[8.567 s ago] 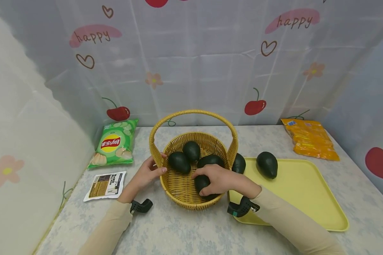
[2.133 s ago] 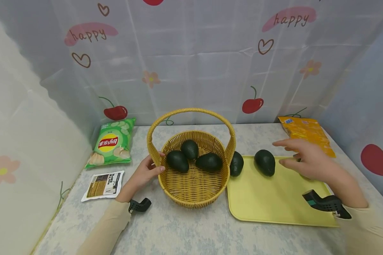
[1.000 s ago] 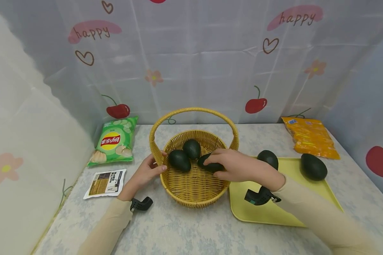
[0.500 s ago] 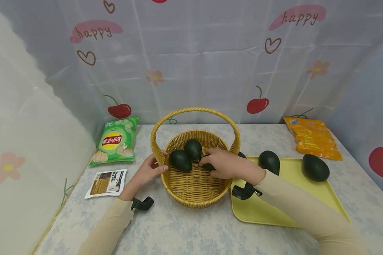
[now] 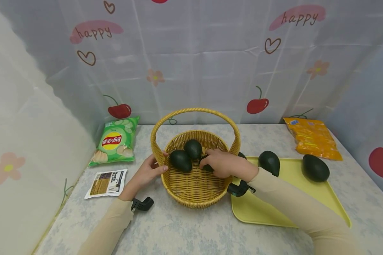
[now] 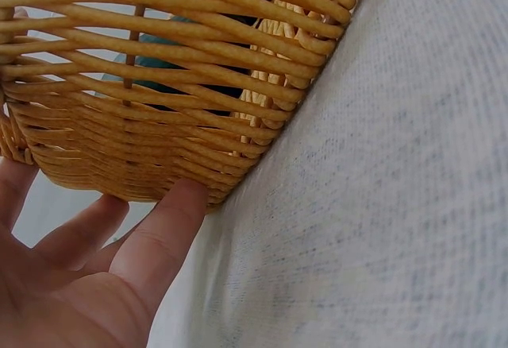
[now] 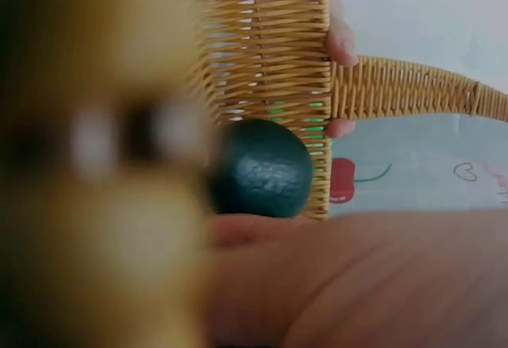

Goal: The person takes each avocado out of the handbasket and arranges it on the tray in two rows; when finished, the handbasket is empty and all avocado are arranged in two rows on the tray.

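Note:
A yellow wicker basket [image 5: 196, 191] with a tall hoop handle stands mid-table in the head view. My left hand [image 5: 146, 173] holds its left side at the foot of the handle, thumb in front and fingers behind. Inside, two dark green avocados lie against each other, one to the left [image 5: 181, 161] and one farther back [image 5: 193, 149]. My right hand [image 5: 221, 163] reaches over the right rim and grips a third avocado [image 5: 208, 168], mostly hidden under the fingers. In the right wrist view a rounded avocado [image 7: 262, 169] shows beside the hand.
Right of the basket lies a yellow tray [image 5: 258, 209], with avocados at its back edge [image 5: 269, 163] and right end [image 5: 316, 168]; another [image 5: 241, 155] is partly hidden. A green chip bag [image 5: 115, 141], white packet [image 5: 106, 183] and orange packet [image 5: 314, 138] lie around.
An avocado has gone from the basket to the tray's right end. My right hand, over the tray 2.1 s ago, is back in the basket on another. My left hand stays put.

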`<action>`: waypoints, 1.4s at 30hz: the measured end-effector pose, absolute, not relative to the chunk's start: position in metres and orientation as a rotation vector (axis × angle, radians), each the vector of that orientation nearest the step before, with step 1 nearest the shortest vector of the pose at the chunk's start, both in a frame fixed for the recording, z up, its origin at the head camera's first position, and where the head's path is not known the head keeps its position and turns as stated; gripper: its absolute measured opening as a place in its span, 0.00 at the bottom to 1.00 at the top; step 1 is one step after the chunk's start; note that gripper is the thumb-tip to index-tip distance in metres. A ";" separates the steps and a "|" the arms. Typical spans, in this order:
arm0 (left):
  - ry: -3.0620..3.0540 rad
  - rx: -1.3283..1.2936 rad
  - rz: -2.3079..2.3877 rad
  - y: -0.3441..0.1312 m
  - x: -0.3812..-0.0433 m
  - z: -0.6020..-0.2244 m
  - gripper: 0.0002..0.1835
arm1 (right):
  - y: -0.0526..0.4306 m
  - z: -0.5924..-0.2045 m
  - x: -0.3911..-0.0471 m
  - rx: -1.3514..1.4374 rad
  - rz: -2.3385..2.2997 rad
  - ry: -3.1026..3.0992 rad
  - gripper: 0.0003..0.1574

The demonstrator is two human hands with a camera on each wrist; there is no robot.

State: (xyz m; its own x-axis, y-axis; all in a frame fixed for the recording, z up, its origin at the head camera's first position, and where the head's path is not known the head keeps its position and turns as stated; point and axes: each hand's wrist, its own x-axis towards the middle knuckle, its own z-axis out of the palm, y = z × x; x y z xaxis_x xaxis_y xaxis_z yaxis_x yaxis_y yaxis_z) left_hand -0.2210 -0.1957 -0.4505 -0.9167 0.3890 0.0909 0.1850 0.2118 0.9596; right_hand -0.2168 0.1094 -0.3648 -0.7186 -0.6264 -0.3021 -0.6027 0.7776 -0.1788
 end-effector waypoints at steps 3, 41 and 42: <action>2.303 0.554 1.789 -0.196 -0.221 -0.450 0.28 | 0.109 -0.365 -0.217 -0.943 -0.080 2.619 0.31; 2.300 0.547 1.792 -0.195 -0.220 -0.449 0.28 | 0.126 -0.373 -0.201 -1.177 -0.511 2.493 0.31; 2.300 0.545 1.792 -0.195 -0.220 -0.449 0.27 | 0.126 -0.373 -0.200 -1.186 -0.531 2.490 0.31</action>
State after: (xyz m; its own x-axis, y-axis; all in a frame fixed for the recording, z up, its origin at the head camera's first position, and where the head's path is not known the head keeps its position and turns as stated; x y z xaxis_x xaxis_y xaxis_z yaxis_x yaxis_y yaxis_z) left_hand -0.2196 -0.1954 -0.4493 -0.9176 0.3883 0.0848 0.1773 0.2089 0.9617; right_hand -0.1999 0.1265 -0.3727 -0.5982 -0.7900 -0.1346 -0.6664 0.5837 -0.4638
